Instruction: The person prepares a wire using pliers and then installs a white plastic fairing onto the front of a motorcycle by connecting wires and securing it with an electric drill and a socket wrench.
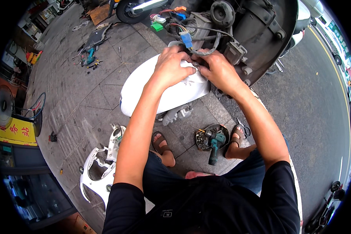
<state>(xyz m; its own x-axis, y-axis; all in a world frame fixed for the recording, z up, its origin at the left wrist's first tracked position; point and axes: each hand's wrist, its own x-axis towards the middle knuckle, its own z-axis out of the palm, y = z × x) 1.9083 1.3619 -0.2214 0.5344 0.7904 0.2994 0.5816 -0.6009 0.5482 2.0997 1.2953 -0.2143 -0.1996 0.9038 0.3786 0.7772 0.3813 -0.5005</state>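
Observation:
My left hand (173, 66) rests at the top of a white scooter body panel (148, 93), its fingers curled at the panel's edge. My right hand (212, 68) is beside it, fingers bent around a small dark fitting between the hands; what exactly each hand grips is hidden. Just above them hang a blue connector (186, 39) with coloured wires and a grey cable loop. A black horn (222, 15) and the dark inner body shell (267, 43) sit above and to the right. Grey metal parts (171, 116) show under the white panel.
By my sandalled feet are a bowl (202, 144) of small parts with a teal power tool (214, 148), scissors (243, 128) and loose white panels (93, 175). Tools (90, 56) lie on the pavement at upper left. A yellow sign (13, 132) stands left, a road right.

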